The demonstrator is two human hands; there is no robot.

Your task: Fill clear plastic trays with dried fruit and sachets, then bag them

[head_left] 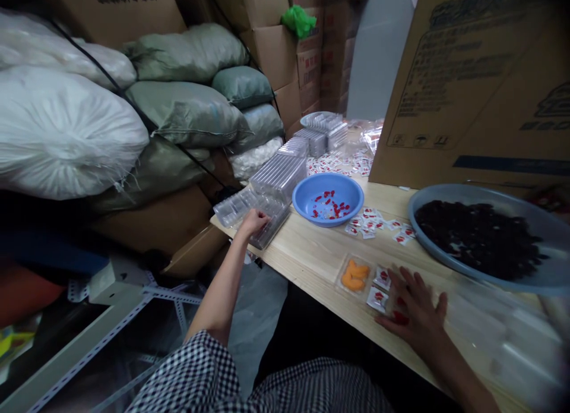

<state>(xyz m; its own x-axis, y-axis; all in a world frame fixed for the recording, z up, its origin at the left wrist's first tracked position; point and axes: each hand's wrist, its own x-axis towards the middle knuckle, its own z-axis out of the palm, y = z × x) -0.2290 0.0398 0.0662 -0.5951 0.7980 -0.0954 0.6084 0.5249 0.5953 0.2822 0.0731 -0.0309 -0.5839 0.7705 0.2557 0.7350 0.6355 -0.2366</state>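
Note:
At the table's left edge, my left hand is closed, fingertips pinched at a clear plastic tray on a low stack. My right hand lies with fingers spread over the right part of a small clear tray in front of me. Orange curved pieces fill that tray's left compartment. Two white packets with red print sit in the middle. Red pieces show partly under my right fingers; the rest there is hidden.
A blue basin holds small red pieces. Loose white packets lie beside it. A wide basin of dark pieces stands right. Stacked clear trays line the left edge. A large carton stands behind; sacks are piled left.

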